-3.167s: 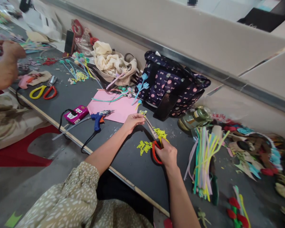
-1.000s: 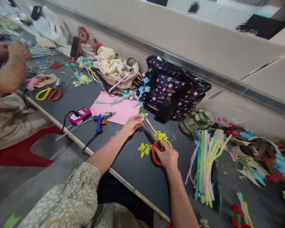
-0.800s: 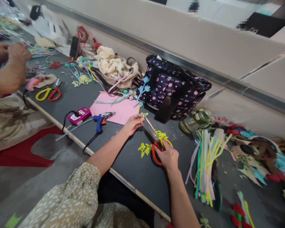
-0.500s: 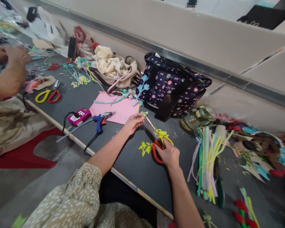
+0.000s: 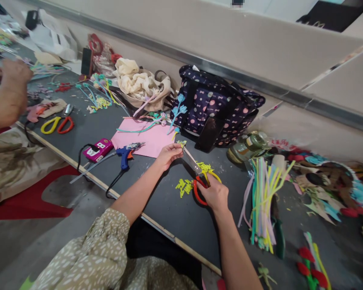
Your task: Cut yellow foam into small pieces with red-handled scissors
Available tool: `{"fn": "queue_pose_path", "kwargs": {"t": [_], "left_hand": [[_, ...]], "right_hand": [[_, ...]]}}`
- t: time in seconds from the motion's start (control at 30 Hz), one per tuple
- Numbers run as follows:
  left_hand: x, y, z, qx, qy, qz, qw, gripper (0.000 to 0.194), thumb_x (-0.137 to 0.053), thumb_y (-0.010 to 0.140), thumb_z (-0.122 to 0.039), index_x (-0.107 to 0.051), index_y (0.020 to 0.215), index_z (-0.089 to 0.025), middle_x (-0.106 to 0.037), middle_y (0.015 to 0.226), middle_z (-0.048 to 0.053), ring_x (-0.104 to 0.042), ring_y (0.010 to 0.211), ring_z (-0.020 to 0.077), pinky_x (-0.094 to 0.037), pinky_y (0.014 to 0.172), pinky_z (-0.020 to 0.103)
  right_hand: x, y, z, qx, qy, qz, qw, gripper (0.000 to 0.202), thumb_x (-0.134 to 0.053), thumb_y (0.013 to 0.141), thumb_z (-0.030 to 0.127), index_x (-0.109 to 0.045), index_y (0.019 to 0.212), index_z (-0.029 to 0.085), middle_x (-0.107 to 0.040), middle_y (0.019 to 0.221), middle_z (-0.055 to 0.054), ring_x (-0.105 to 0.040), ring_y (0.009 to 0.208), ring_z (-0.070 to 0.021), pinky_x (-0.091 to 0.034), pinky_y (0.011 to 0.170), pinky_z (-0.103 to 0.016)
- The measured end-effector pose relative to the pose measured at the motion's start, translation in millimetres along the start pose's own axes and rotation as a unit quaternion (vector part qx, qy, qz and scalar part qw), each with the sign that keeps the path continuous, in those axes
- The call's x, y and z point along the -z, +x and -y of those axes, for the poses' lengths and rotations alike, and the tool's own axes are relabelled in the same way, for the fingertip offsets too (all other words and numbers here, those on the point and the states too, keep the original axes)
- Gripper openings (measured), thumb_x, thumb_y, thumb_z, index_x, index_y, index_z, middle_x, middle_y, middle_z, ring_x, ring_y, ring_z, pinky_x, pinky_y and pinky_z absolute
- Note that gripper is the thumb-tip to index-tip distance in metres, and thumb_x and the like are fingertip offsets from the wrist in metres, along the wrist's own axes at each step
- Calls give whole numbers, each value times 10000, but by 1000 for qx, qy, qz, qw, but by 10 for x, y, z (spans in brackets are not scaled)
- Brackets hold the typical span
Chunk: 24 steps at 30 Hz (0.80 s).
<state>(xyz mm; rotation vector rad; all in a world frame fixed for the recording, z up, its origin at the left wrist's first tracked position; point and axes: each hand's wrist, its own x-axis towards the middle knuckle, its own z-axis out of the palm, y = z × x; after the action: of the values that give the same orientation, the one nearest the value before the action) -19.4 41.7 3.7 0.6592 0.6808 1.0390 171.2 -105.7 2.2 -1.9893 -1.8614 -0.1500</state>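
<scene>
My right hand [image 5: 215, 193] grips a pair of scissors [image 5: 195, 167] with one red and one yellow handle loop. The blades point away and to the left, their tips close to my left fingertips. My left hand [image 5: 169, 156] is closed in a pinch on a small yellow-green piece [image 5: 182, 143], whose exact kind is too small to make out. Short yellow-green cut bits lie in two heaps on the dark table, one heap [image 5: 184, 187] left of the scissors and another [image 5: 204, 166] just behind them.
A blue glue gun [image 5: 125, 155], a magenta box [image 5: 98, 150] and a pink sheet [image 5: 145, 139] lie left. Behind stand a patterned bag [image 5: 214, 104], a phone [image 5: 209, 135] and a glass jar [image 5: 246, 147]. Fuzzy stems [image 5: 264, 205] lie right. A co-worker's hand [image 5: 16, 74] is at far left.
The whole view has shifted slightly, so things sit a little further left. My hands keep nearly the same pose at the scissors; the co-worker's hands have moved a little.
</scene>
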Motion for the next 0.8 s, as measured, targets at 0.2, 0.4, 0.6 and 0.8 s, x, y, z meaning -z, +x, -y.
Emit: {"fn": "queue_pose_path", "kwargs": {"t": [0.2, 0.4, 0.6, 0.8], "left_hand": [[13, 11, 12, -5, 2, 6, 1000, 293, -811, 573, -190, -658, 816, -132, -675, 687, 15, -614, 624, 109, -497, 737, 295], [-1, 2, 23, -10, 8, 8, 1000, 303, -810, 574, -197, -666, 831, -127, -681, 707, 27, -613, 622, 110, -502, 724, 295], [-18, -2, 26, -12, 6, 0, 1000, 303, -815, 564, -197, -665, 817, -127, -668, 685, 13, -612, 611, 102, -505, 704, 277], [-8, 4, 42, -14, 8, 6, 1000, 312, -813, 571, -201, -674, 840, -126, -668, 697, 15, -608, 609, 100, -501, 699, 276]], "right_hand": [[7, 9, 7, -2, -1, 1, 1000, 358, -539, 782, 565, -591, 808, 212, -596, 616, 21, -547, 588, -126, -268, 536, -237], [20, 18, 24, 7, 5, -5, 1000, 366, -532, 784, 571, -587, 784, 209, -600, 623, 20, -538, 576, -115, -281, 536, -232], [7, 12, 9, 2, 1, -19, 1000, 386, -534, 781, 583, -609, 833, 207, -603, 614, 14, -554, 594, -130, -292, 541, -233], [-2, 9, 19, 6, -3, -24, 1000, 413, -502, 797, 590, -631, 847, 200, -615, 610, 3, -553, 581, -130, -295, 536, -233]]}}
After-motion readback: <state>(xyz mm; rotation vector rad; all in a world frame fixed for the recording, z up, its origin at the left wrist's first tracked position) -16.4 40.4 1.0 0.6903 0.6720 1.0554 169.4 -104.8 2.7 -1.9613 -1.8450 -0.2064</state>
